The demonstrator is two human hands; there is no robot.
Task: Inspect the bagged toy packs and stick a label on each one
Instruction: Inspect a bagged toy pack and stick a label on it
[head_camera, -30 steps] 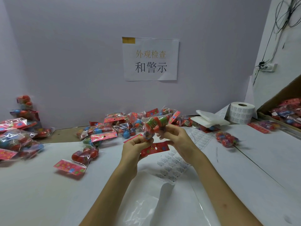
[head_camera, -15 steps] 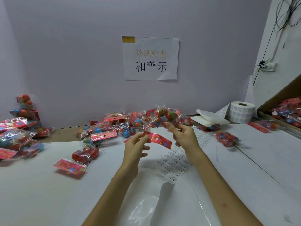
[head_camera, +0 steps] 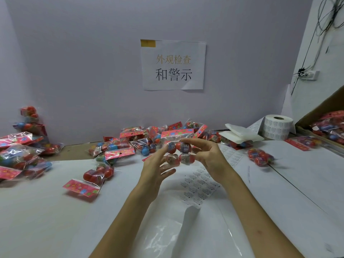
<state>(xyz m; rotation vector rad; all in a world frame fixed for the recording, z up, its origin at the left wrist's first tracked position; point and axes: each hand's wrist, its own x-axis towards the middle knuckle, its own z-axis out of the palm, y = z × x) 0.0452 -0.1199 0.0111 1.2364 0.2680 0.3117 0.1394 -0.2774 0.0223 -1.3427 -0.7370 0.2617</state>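
I hold a clear toy pack [head_camera: 181,152] of red eggs above the table's middle, its pink header card pointing up and away. My right hand [head_camera: 210,157] grips the pack's right side with curled fingers and thumb. My left hand [head_camera: 158,164] has its fingers spread, with the fingertips touching the pack's left side. A sheet of small white labels [head_camera: 199,187] lies on the table just below my hands. A white label roll [head_camera: 277,125] stands at the back right.
Several bagged packs are heaped along the back wall [head_camera: 137,140] and at the far left [head_camera: 18,151]. Single packs lie at the left [head_camera: 93,175] and right [head_camera: 260,157]. A cardboard box [head_camera: 323,110] with packs sits far right. A clear plastic bag [head_camera: 167,235] lies near me.
The pack has been turned: its header card, which my left hand pinched low, now points up and back. My left hand has let go of the card and spread its fingers.
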